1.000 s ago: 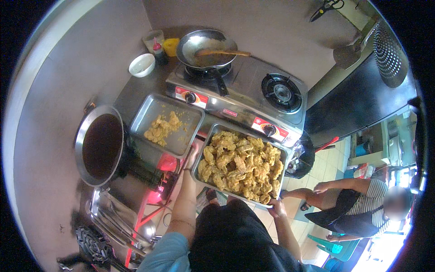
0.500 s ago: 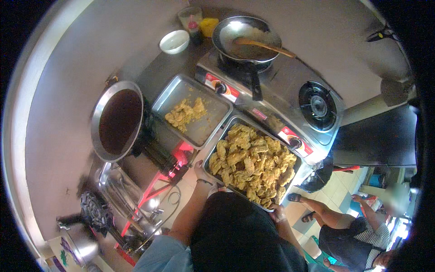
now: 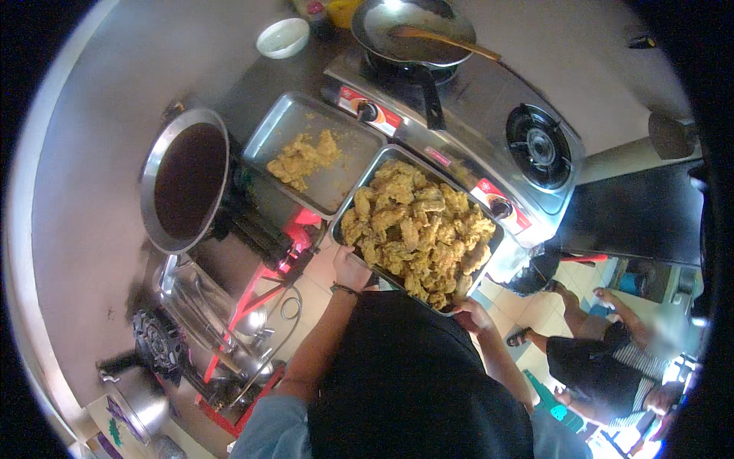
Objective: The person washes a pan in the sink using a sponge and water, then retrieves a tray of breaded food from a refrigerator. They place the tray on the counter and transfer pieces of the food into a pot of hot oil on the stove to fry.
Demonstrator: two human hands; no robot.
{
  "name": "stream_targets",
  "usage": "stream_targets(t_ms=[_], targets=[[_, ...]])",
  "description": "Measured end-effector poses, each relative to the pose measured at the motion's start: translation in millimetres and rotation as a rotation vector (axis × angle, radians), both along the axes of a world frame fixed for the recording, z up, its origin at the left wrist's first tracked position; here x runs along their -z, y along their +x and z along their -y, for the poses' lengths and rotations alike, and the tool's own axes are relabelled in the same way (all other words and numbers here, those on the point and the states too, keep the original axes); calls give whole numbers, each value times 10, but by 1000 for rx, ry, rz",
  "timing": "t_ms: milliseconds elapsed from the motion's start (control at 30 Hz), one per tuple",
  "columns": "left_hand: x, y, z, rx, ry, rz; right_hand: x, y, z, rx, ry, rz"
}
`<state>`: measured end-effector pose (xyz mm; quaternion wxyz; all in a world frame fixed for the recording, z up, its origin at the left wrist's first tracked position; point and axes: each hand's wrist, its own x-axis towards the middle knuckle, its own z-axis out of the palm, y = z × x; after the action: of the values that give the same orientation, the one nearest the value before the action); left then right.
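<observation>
A rectangular metal tray (image 3: 370, 177) heaped with golden battered fried pieces (image 3: 417, 226) is held in front of my chest. My left hand (image 3: 349, 268) grips its near left corner and my right hand (image 3: 472, 312) grips its near right corner. The tray hangs beside the front edge of a two-burner gas stove (image 3: 489, 138). A second metal tray (image 3: 279, 130) with a small pile of the same fried food (image 3: 303, 157) rests just left of it.
A wok of dark oil (image 3: 187, 180) sits on a burner stand at left. A pan with a wooden spatula (image 3: 417, 34) is on the stove's far burner. A white bowl (image 3: 282, 36) stands behind. Another person (image 3: 612, 359) sits at lower right.
The view has shifted, so the stove and trays sit higher and further right in the picture. Both hands keep their grip on the full tray, which stays close to my chest.
</observation>
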<state>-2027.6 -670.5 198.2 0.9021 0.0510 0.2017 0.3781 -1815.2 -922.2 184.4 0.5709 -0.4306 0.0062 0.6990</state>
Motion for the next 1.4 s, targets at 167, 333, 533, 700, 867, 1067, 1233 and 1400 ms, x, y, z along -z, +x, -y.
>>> stream_targets(t_ms=[167, 333, 533, 700, 867, 1067, 1233, 1400], targets=[[310, -1, 27, 146, -44, -36, -22, 92, -43, -85, 3, 48], [475, -50, 155, 338, -99, -155, 86, 73, 2, -107, -44, 115], [644, -23, 212, 485, -30, -224, -121, 180, 4, -478, -134, 615], [745, -35, 209, 458, -29, -379, -682, 271, -228, -724, -353, 1629], [678, -28, 243, 405, 17, -321, -1003, 248, -749, -226, -252, 1690], [712, -94, 216, 411, -41, -391, -930, 545, -1247, -142, -79, 2081], [831, -97, 226, 434, 198, -482, -1027, 762, -1534, -711, 12, 2060], [719, -42, 238, 383, -75, -389, -1265, 962, -1342, -363, 75, 1201]])
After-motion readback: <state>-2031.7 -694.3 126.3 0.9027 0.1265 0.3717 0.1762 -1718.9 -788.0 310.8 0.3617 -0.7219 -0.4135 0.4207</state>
